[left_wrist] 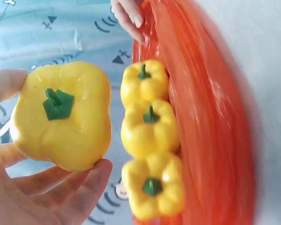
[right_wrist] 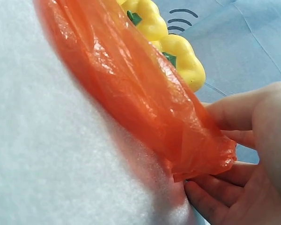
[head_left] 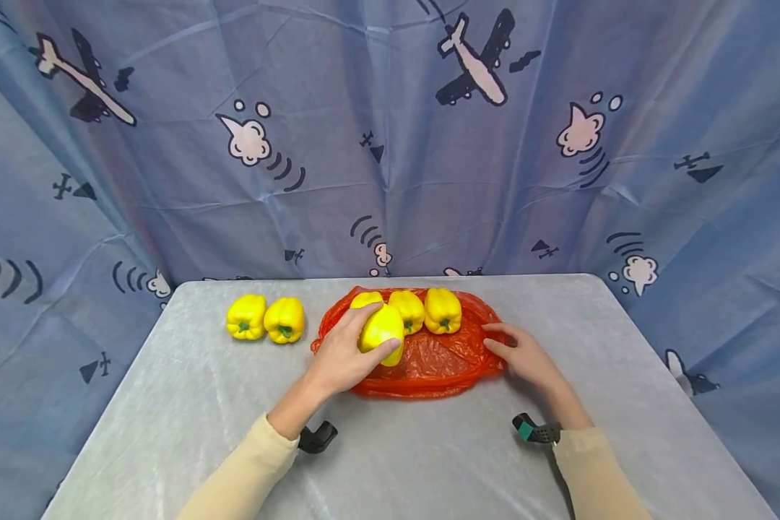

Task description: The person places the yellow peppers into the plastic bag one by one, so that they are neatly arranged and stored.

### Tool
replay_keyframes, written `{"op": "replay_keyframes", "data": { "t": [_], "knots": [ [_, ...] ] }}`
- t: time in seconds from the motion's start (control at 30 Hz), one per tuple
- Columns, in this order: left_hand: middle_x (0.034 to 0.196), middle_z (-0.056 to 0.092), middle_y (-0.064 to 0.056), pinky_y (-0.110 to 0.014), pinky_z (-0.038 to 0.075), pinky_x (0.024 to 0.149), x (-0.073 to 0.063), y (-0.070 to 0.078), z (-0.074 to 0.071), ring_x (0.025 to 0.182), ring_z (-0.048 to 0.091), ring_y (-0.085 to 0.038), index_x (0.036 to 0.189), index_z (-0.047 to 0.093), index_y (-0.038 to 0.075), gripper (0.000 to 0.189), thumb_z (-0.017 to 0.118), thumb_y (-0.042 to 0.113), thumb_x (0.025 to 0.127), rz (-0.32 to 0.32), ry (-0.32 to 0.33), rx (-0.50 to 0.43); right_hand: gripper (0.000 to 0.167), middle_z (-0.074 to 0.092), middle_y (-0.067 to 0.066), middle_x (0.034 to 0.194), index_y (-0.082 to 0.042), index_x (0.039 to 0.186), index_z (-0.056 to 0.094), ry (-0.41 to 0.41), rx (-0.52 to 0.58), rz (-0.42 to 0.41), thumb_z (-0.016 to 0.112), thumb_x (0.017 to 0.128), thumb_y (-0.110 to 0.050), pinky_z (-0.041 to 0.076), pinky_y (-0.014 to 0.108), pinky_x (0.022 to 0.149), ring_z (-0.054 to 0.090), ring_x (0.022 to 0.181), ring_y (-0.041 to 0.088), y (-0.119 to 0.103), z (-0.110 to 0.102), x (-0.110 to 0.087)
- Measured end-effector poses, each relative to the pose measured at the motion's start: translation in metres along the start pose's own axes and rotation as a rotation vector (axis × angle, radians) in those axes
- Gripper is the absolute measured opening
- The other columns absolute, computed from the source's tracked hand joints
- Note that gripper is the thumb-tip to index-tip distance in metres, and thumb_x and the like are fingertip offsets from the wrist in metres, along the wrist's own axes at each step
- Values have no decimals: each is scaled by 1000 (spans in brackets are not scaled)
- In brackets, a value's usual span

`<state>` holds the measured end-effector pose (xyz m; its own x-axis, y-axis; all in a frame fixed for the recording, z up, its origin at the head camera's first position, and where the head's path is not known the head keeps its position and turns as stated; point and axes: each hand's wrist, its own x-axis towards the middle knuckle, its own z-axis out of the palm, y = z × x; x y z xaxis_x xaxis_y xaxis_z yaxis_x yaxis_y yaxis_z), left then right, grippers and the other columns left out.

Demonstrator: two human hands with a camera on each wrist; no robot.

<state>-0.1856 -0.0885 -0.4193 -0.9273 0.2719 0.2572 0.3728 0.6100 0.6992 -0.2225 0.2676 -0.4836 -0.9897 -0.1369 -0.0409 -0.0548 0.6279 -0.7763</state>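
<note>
A yellow bell pepper (head_left: 383,336) with a green stem is held in my left hand (head_left: 343,355), thumb and fingers spread around its sides. It is raised over the left part of an open red plastic bag (head_left: 429,361). In the left wrist view this pepper (left_wrist: 82,133) is apart from three other yellow bell peppers (left_wrist: 150,129), which stand in a row along the bag's far side. My right hand (head_left: 526,357) holds the bag's right end; in the right wrist view the bag's edge (right_wrist: 210,157) lies between thumb and fingers. Some fingertips are hidden behind the plastic.
Two more yellow bell peppers (head_left: 246,316) sit side by side on the grey table (head_left: 169,419), left of the bag. A blue curtain (head_left: 390,209) with airplane prints hangs behind the table's far edge.
</note>
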Motion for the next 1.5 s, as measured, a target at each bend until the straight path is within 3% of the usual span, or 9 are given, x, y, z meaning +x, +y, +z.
{"op": "replay_keyframes", "data": {
  "t": [0.23,0.53,0.93,1.5],
  "knots": [
    [138,56,-6,-46,52,91,16,17,18,112,57,-25,150,49,21,72,66,57,91,-16,-15,-29,46,46,29,149,-3,139,58,12,4,-18,63,101,-29,24,66,114,35,141,49,1,-2,-1],
    [134,58,-6,-44,51,90,25,29,41,111,57,-23,148,50,19,70,63,59,92,-26,-23,-46,46,45,29,149,-3,140,58,15,18,-1,64,101,-29,24,65,115,34,141,48,-1,-3,-4],
    [135,59,-7,-44,51,91,27,25,73,109,58,-24,149,49,15,75,62,61,92,-111,-47,-27,45,47,28,148,-2,140,58,8,-1,-6,62,102,-26,25,67,114,34,141,50,-2,-1,-2],
    [128,59,-10,-46,50,88,27,25,99,104,59,-28,148,49,13,74,64,59,92,-124,-32,-26,45,49,27,147,-4,139,59,23,-8,-15,63,102,-28,25,66,114,36,141,48,-2,0,-4]
  ]
}}
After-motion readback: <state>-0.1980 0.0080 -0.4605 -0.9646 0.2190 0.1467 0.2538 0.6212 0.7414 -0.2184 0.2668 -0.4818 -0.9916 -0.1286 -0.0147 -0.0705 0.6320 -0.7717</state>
